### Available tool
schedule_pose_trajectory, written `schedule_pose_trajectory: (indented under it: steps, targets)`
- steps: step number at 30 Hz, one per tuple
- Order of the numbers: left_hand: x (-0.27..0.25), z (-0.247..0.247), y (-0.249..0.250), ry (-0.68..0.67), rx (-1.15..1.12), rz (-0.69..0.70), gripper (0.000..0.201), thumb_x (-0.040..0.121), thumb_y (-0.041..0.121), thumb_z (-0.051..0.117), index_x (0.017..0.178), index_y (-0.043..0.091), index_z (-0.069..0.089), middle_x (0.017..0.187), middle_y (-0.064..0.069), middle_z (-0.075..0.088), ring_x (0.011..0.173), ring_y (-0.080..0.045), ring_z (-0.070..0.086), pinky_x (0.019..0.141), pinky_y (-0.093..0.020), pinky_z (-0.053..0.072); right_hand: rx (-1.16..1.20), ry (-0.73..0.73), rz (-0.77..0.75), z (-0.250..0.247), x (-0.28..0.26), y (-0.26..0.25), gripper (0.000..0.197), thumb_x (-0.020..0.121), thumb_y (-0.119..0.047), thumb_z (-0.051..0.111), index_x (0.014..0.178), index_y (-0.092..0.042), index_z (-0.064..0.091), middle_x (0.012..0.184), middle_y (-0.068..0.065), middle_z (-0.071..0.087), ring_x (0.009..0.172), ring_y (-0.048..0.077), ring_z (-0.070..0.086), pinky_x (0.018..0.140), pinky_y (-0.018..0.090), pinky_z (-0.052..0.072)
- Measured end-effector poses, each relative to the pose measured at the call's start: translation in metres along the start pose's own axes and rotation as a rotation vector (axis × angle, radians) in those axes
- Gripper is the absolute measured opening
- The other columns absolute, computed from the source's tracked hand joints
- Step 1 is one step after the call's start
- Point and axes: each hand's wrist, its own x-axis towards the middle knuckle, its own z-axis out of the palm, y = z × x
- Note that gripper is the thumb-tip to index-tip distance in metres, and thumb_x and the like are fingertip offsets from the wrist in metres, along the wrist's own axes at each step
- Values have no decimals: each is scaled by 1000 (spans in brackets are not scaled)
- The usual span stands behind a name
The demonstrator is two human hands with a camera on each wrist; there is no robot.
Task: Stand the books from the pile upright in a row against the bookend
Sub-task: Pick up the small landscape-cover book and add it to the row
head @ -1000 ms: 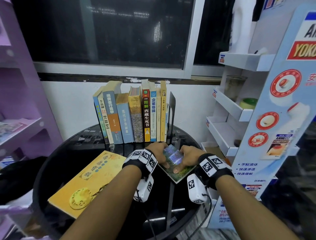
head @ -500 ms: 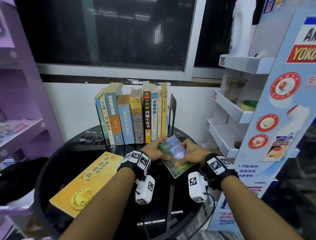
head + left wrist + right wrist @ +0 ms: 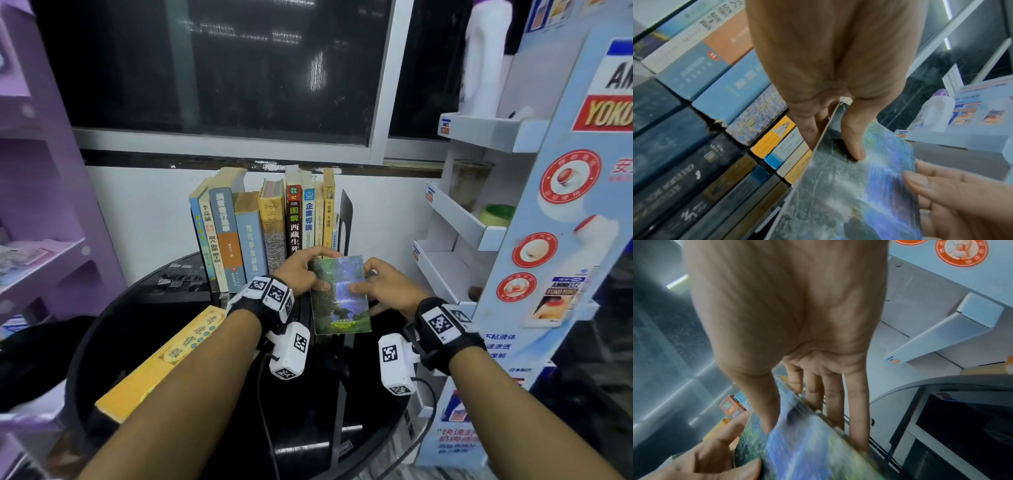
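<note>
Above the round black desk (image 3: 144, 329), both hands hold a thin book with a waterfall cover (image 3: 339, 294) clear of the surface, its front face tilted up toward the person. The left hand (image 3: 301, 270) grips the book's left edge, thumb pressed on the cover and fingers curled behind it; the left wrist view shows that thumb (image 3: 854, 138) flat on the green part of the picture. The right hand (image 3: 387, 284) pinches the right edge the same way, thumb on the cover and four fingers (image 3: 857, 410) stretched along the back.

Just behind the hands, a row of upright books (image 3: 263, 233) stands at the back of the desk near the white wall. Their right end meets a black bookend (image 3: 345, 222), while the leftmost few lean slightly to the right. The held book hangs in front of the right end of that row, close to the bookend but not touching it as far as I can make out.

Left of the arms, a large yellow book (image 3: 164, 359) lies flat on the desk, partly covered by the left forearm. A white display rack (image 3: 479, 219) with slanted shelves stands to the right of the desk, and purple shelving (image 3: 41, 205) stands to the left.
</note>
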Motion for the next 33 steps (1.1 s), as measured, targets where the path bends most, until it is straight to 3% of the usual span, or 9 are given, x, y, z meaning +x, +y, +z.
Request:
schedule_pose_trajectory:
  steps: [3, 7, 12, 18, 23, 25, 29, 31, 33]
  targets:
    - [1, -4, 11, -39, 89, 31, 56, 74, -15, 69, 100, 34, 62, 115, -4, 60, 108, -24, 58, 88, -41, 54, 35, -20, -30, -5, -3, -12, 26, 91, -10, 64, 109, -8, 45, 109, 19, 68, 79, 27, 73, 59, 43, 60]
    - [6, -5, 22, -24, 174, 39, 47, 75, -12, 70, 103, 24, 59, 102, 1, 59, 98, -18, 58, 81, -32, 51, -36, -21, -61, -10, -3, -22, 20, 92, -13, 64, 109, -14, 52, 98, 23, 71, 78, 39, 72, 67, 56, 58]
    - [13, -4, 31, 3, 373, 89, 40, 73, -4, 75, 98, 21, 56, 96, 2, 59, 91, -15, 56, 78, -25, 45, -142, -12, -95, -15, -4, -28, 16, 93, -13, 62, 105, -19, 55, 96, 22, 71, 74, 38, 72, 67, 57, 58]
    - [21, -11, 49, 145, 537, 216, 30, 79, 11, 74, 105, 23, 63, 102, 6, 62, 96, -12, 58, 83, -27, 48, -260, 69, -129, -17, -11, -30, 20, 94, -10, 59, 111, -19, 55, 74, 6, 62, 45, 13, 66, 44, 29, 56]
    - [31, -22, 65, 382, 625, 430, 29, 83, 12, 66, 109, 25, 62, 104, 7, 63, 101, -9, 56, 93, -28, 45, -320, 206, -155, -18, -4, -25, 19, 94, -10, 57, 110, -20, 56, 72, 6, 61, 39, 15, 62, 38, 22, 49]
    - [36, -26, 68, 479, 681, 463, 34, 83, 15, 65, 114, 26, 60, 108, 5, 61, 106, -13, 53, 96, -31, 43, -348, 269, -173, -17, 2, -23, 21, 93, -11, 57, 110, -22, 57, 82, 9, 66, 44, 17, 64, 41, 25, 52]
    - [49, -33, 70, 610, 791, 491, 43, 83, 22, 65, 125, 27, 55, 122, 2, 57, 119, -19, 46, 103, -35, 37, -388, 364, -200, -13, 12, -20, 20, 90, -17, 57, 107, -26, 57, 87, 8, 67, 69, 25, 68, 68, 42, 60]
    - [56, -36, 70, 616, 858, 476, 47, 84, 29, 65, 129, 27, 52, 129, 1, 54, 123, -20, 44, 106, -37, 33, -401, 406, -184, -11, 16, -21, 20, 92, -17, 55, 111, -23, 57, 89, 9, 66, 74, 24, 65, 77, 35, 57]
    - [63, -39, 69, 587, 923, 450, 52, 84, 35, 64, 133, 28, 49, 134, 1, 51, 127, -20, 42, 109, -39, 29, -449, 441, -154, -9, 19, -20, 24, 94, -18, 53, 117, -21, 56, 94, 12, 64, 81, 27, 60, 75, 25, 47]
